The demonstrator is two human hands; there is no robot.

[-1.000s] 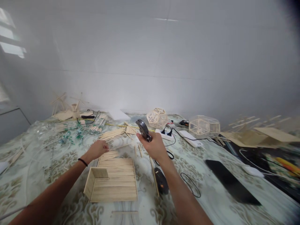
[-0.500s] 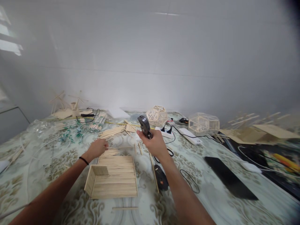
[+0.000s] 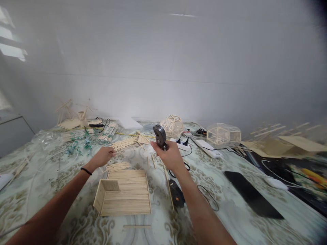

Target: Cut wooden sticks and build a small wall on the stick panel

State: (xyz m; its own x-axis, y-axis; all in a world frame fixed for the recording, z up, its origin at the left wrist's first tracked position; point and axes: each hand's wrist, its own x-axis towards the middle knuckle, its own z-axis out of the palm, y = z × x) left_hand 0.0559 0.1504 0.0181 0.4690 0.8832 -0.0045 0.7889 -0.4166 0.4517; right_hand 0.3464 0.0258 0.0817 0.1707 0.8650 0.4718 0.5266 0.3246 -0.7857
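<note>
My right hand (image 3: pixel 170 156) is wrapped round a dark metal hand tool with a rounded head (image 3: pixel 160 134), held up above the table; its exact kind is hard to make out. To the left, my left hand (image 3: pixel 104 156) has its fingers pinched together, just above a small pile of thin wooden sticks (image 3: pixel 119 166). Whether a stick is between those fingers is too small to tell. Closer to me lies a panel of wooden sticks (image 3: pixel 127 197) set side by side, with two low upright walls (image 3: pixel 99 197) at its left corner.
More sticks (image 3: pixel 125 143) lie behind my left hand. A black glue gun or similar tool (image 3: pixel 176 193) sits by my right forearm. A black slab (image 3: pixel 251 194), power strips (image 3: pixel 208 148) with cables, and wooden frame models (image 3: pixel 223 134) stand to the right and back.
My left hand has moved left and slightly up, away from the small pile of sticks. The right hand keeps the metal tool at nearly the same spot.
</note>
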